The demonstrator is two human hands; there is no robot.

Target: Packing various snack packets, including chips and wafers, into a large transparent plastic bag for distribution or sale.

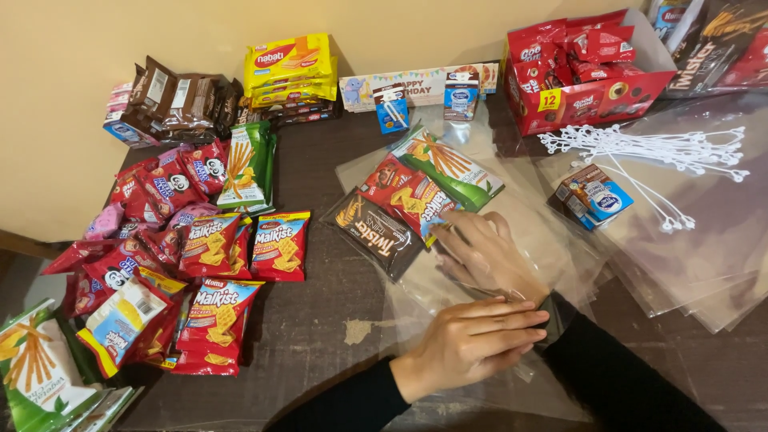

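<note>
The clear plastic bag (512,240), holding a dark stick-snack packet (374,230), red cracker packet (416,202) and green stick-snack packet (448,164), lies mid-table. The right hand (488,254), loosely cupped, sits inside its near mouth; the left hand (472,340), fingers together, presses flat just nearer. The slick film could slip or tear, spilling packets.
</note>
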